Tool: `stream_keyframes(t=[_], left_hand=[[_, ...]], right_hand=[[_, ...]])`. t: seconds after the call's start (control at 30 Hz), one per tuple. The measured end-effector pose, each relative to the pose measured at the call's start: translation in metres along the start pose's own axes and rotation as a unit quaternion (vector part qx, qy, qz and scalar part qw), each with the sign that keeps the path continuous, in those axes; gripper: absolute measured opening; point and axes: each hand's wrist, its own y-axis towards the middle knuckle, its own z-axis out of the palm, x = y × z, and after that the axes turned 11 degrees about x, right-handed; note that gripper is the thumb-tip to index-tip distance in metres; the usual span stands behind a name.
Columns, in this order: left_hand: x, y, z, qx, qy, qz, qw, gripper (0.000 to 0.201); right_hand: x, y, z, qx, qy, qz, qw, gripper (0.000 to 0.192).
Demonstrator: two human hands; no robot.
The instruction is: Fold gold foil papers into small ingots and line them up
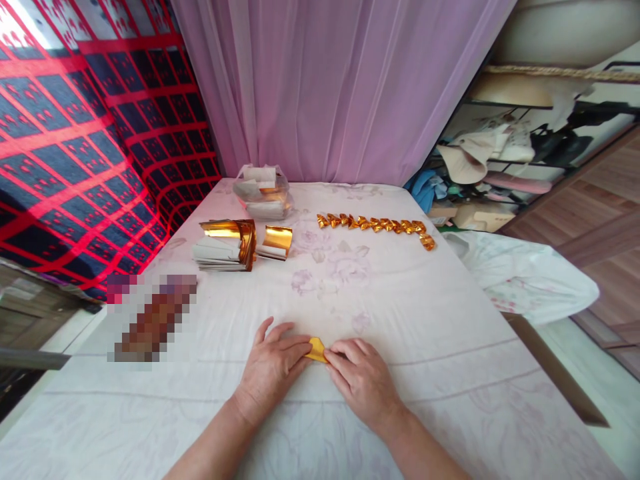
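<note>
A small folded piece of gold paper lies between my hands, low over the white floral cloth. My left hand pinches its left end between thumb and index finger, the other fingers raised a little. At its right end, the fingertips of my right hand are closed on the paper too. Farther off to the left stands a stack of gold foil paper sheets, grey on the back, and beside it a smaller curled lot of sheets. A row of folded gold paper pieces runs across the back right.
Behind the stack sits a clear plastic bag with more paper in it. A blurred-out object lies at the left edge. A purple curtain hangs behind the table, and a shelf with caps and shoes stands on the right.
</note>
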Motion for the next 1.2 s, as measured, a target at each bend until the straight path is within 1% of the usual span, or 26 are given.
stream_keyframes(t=[0.17, 0.37, 0.57, 0.77, 0.9, 1.1, 1.2], left_hand=[[0.003, -0.003, -0.004, -0.027, 0.022, 0.01, 0.999, 0.021], [-0.003, 0.001, -0.009, -0.01, 0.037, 0.009, 0.999, 0.022], [-0.002, 0.004, -0.006, -0.024, 0.063, 0.026, 0.997, 0.022], [-0.005, 0.006, -0.008, -0.039, 0.085, 0.035, 0.995, 0.022], [-0.006, 0.005, -0.01, -0.039, 0.096, 0.026, 0.994, 0.022], [-0.005, 0.004, -0.009, -0.049, 0.091, 0.004, 0.995, 0.023], [-0.007, 0.004, -0.009, -0.065, 0.094, -0.01, 0.993, 0.025]], right_hand=[[-0.001, 0.0, 0.001, -0.003, 0.0, 0.0, 1.0, 0.017], [0.0, 0.0, -0.002, -0.007, -0.006, -0.002, 1.0, 0.02], [0.001, 0.001, 0.0, -0.013, -0.026, 0.005, 1.0, 0.018], [0.0, 0.003, 0.003, -0.056, -0.058, 0.019, 0.997, 0.022], [-0.002, 0.003, 0.004, -0.06, -0.078, 0.03, 0.995, 0.025], [-0.004, 0.001, 0.006, -0.058, -0.056, 0.026, 0.996, 0.021], [-0.002, 0.002, 0.006, -0.053, -0.055, 0.031, 0.997, 0.022]])
